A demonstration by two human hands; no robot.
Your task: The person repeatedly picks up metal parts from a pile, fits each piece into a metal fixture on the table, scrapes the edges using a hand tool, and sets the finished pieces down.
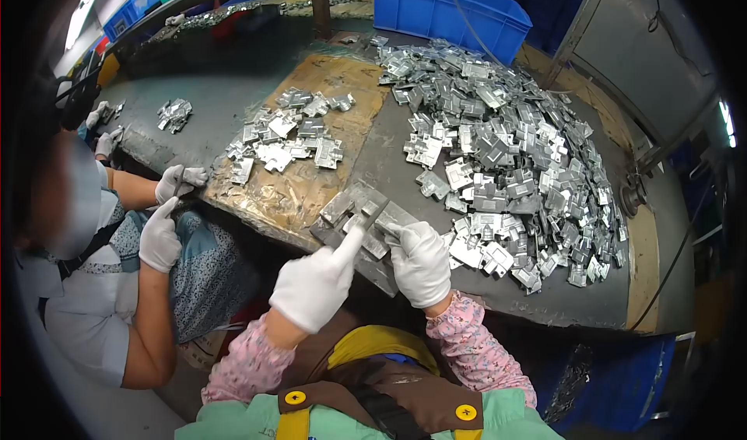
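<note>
"Start at the left. What's there?"

"A co-worker's gloved hands (170,206) at the near edge of the desk (420,206), with a slim tool between them. A small cluster of metal parts (175,115) lies beyond, in the upper left of the frame."

"And next, toward the centre?"

"A modest batch of flat metal parts (284,133) spread on a brown sheet (284,195). Below it, at the desk's edge, sits a grey metal block (338,208), the thing being worked at."

"What are the wearer's hands doing?"

"The left hand (315,284) is closed around a dark, narrow tool (379,210), index finger stretched along it, its tip over the block. The right hand (421,265) has its fingers bent at the block's right side; I can't tell whether they pinch a part or only steady it."

"Then the right?"

"A big heap of similar parts (498,168), filling the right of the desk, with a blue bin (451,12) behind it at the top."

"So how far along?"

"Midway through a piece, I'd judge. Neither pile shows which is finished; if the heap is waiting, most remains."
</note>
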